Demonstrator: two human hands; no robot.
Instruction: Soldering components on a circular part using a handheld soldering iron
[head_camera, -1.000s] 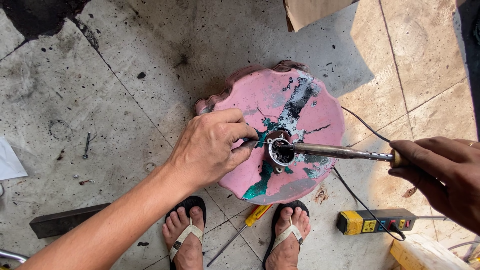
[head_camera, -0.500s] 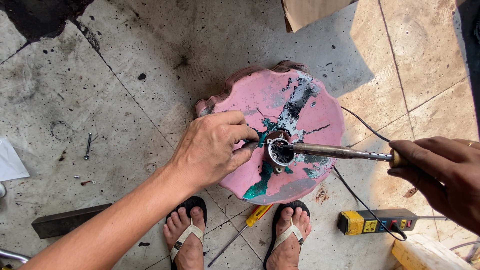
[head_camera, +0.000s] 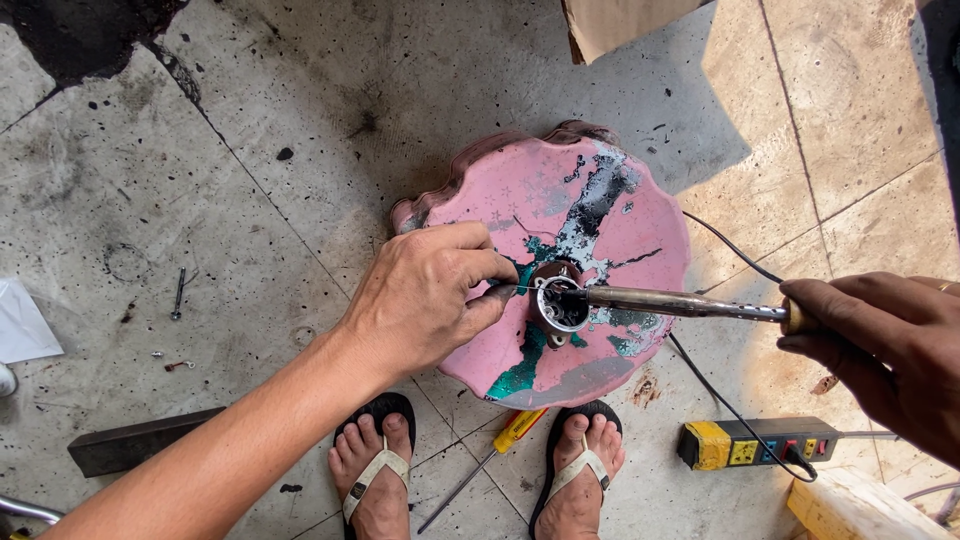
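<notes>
Left hand (head_camera: 425, 300) pinching solder wire (head_camera: 515, 290), right hand (head_camera: 880, 345) gripping soldering iron (head_camera: 680, 303) at round part (head_camera: 558, 305); slip risks burnt fingers.

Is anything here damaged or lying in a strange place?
Yes. The pink stool top has scorched, peeling paint, black and teal, around the metal ring. A yellow-handled screwdriver lies on the floor between the person's feet, and loose screws are scattered on the concrete at left.

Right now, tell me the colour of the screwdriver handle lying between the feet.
Yellow with a red tip, seen in the head view: screwdriver.
</notes>
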